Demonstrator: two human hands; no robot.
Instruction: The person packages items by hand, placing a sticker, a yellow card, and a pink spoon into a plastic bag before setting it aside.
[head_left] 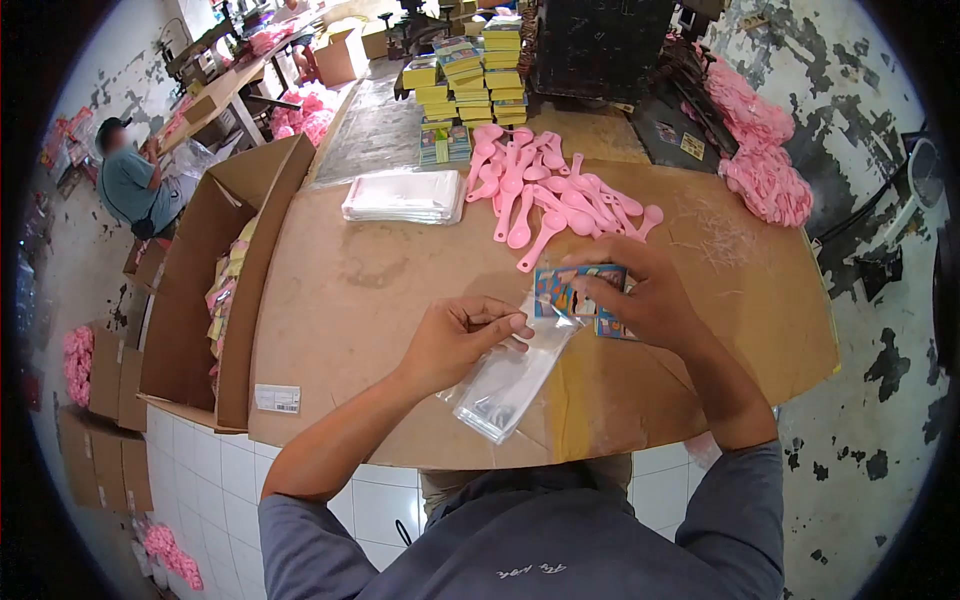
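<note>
My left hand [470, 335] is closed, thumb and fingers pinching the upper edge of a clear plastic bag [510, 385] that lies slanting toward the table's front edge. Beside it, my right hand [635, 295] is closed on a blue printed card [560, 290], whose left end overlaps the bag's mouth. Part of another blue card [612, 328] shows under the right hand. Just beyond the hands lies a heap of pink spoons [560, 195]. A stack of clear bags [403, 196] rests to the left of the spoons.
Stacked yellow-edged cards [465, 80] stand at the back of the cardboard-covered table [340, 330]. A large open carton [265, 210] is at the left, and a white label [277, 399] lies near it. Pink bundles [765, 180] sit at the right. A person [135, 180] sits far left.
</note>
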